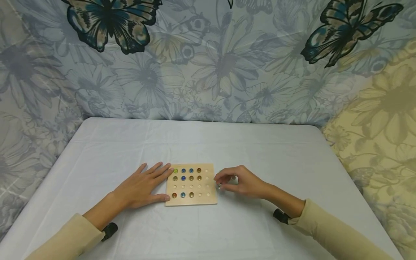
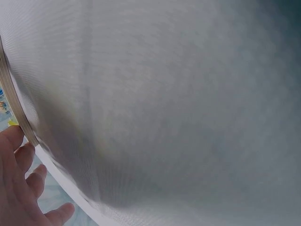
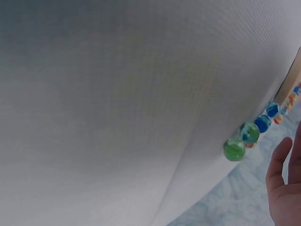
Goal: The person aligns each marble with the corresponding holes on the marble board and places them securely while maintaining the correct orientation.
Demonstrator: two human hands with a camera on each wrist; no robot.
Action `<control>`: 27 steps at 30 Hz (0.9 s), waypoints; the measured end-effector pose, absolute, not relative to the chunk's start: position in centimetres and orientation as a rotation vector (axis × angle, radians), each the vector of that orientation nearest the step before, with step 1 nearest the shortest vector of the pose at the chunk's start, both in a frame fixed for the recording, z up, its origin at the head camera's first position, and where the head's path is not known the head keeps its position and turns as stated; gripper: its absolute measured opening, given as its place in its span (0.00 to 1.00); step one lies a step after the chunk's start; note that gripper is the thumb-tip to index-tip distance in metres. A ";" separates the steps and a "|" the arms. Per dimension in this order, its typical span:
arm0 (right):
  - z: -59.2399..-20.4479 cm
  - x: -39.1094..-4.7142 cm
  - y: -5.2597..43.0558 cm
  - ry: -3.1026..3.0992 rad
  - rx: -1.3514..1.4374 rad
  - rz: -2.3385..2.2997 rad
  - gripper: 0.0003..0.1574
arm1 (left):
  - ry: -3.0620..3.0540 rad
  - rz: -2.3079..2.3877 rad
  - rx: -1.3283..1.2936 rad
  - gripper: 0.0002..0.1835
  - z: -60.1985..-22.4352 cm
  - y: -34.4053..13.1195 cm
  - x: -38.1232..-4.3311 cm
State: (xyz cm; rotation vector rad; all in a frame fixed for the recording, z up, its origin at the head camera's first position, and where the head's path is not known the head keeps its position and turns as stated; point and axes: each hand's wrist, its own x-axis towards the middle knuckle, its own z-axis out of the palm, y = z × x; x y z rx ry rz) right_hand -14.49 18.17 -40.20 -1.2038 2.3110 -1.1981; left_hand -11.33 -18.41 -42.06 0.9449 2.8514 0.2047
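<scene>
A light wooden board (image 1: 191,200) with rows of shallow round hollows lies on the white cloth. Coloured glass marbles (image 1: 183,178) fill hollows in its top two rows and the left of its front row; the third row is bare. My left hand (image 1: 139,187) lies spread beside the board, index fingertip and thumb at its left edge. Just off the right edge, thumb and fingertips of my right hand (image 1: 247,182) pinch a clear glass marble (image 1: 219,186). The right wrist view shows green marbles (image 3: 235,149) and blue marbles (image 3: 263,123) near that hand.
White cloth (image 1: 201,144) covers the table, whose far edge meets a fabric backdrop (image 1: 208,72) printed with flowers and butterflies. More printed fabric hangs on both sides. A small black device (image 1: 109,231) sits under the left wrist, another black device (image 1: 281,216) under the right.
</scene>
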 end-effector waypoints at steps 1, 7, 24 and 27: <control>-40.3 -14.5 18.0 2.310 -1.201 -1.199 0.15 | 2.851 0.206 0.946 0.48 -42.1 -18.4 -11.3; -40.7 -14.6 17.1 2.304 -1.182 -1.187 0.15 | 2.847 0.197 0.942 0.48 -42.1 -18.3 -11.4; -40.4 -14.3 14.9 2.243 -1.118 -1.108 0.16 | 2.846 0.193 0.953 0.48 -42.0 -18.4 -11.4; -40.4 -14.3 14.7 2.236 -1.108 -1.095 0.16 | 2.851 0.190 0.959 0.48 -42.1 -18.4 -11.4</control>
